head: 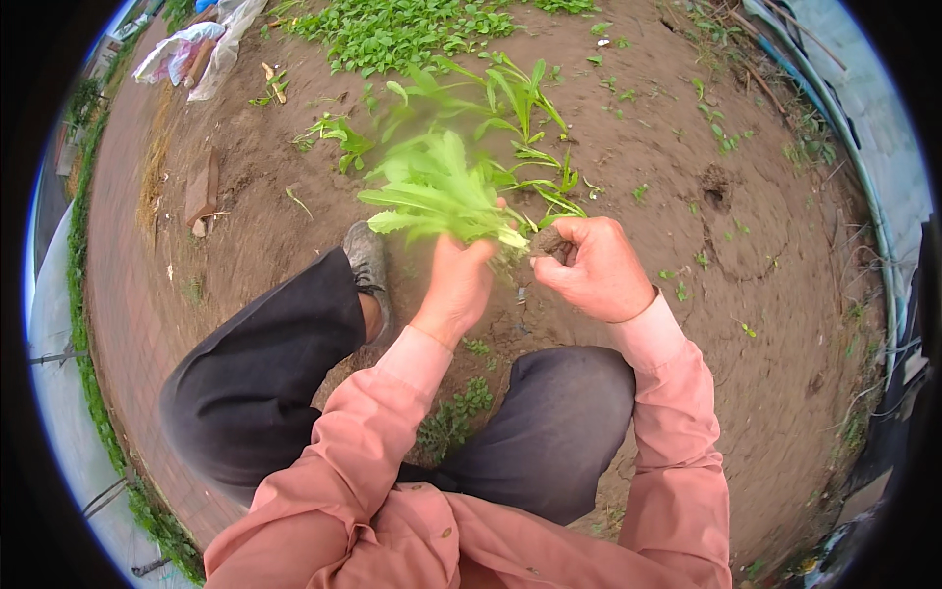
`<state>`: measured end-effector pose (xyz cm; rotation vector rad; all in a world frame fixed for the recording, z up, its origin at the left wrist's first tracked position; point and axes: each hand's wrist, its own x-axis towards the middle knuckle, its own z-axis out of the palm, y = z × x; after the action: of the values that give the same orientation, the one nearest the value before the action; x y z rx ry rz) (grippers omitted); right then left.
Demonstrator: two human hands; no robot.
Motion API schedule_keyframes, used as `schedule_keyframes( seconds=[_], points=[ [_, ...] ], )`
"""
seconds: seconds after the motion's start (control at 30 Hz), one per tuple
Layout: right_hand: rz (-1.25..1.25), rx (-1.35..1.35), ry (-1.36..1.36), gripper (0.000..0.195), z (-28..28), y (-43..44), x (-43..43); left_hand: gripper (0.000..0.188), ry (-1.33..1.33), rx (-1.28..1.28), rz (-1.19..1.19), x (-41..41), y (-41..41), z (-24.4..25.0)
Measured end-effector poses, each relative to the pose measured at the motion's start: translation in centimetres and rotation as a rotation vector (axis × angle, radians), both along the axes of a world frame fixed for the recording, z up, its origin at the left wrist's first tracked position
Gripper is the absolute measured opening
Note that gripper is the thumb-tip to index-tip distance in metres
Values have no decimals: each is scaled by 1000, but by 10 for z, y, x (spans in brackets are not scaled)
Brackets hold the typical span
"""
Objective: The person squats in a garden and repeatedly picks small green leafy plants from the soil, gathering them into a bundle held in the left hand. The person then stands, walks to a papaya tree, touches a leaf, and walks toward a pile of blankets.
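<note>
A light-green leafy plant point(434, 184) with toothed leaves is in my left hand point(460, 276), held near its base and blurred by motion. Its pale stem end points right, towards a brown clod of soil point(546, 243). My right hand point(592, 265) has thumb and fingers around that clod at the root end. Whether the clod is still joined to the roots cannot be made out. Just beyond my hands, narrow-leaved green plants point(524, 99) stand or lie on the bare soil point(736, 309).
Dense low seedlings point(405, 29) grow at the far side. Plastic bags point(191, 51) and a brick point(202, 188) lie to the left, beside a brick-paved path point(121, 309). Plastic sheeting on a pipe frame point(846, 140) borders the right. My shoe point(366, 265) rests on the soil.
</note>
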<state>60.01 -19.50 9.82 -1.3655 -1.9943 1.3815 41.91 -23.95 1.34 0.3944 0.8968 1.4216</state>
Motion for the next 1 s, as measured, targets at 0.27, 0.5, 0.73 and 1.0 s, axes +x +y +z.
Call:
schedule_keyframes(
  seconds=[0.27, 0.5, 0.73, 1.0],
  points=[
    [38, -194, 278, 7, -4, -4, -2, 44, -343, 19, -21, -6, -2, 8],
    [44, -472, 644, 16, -5, -4, 36, 35, -289, -56, 175, -43, 8, -24],
    [-63, -389, 502, 12, -81, -25, 84, 25, -344, 16, 268, -109, 13, -12],
    [128, -39, -44, 20, -279, -64, 90, 25, -379, 191, 319, -174, 11, 4]
  ],
)
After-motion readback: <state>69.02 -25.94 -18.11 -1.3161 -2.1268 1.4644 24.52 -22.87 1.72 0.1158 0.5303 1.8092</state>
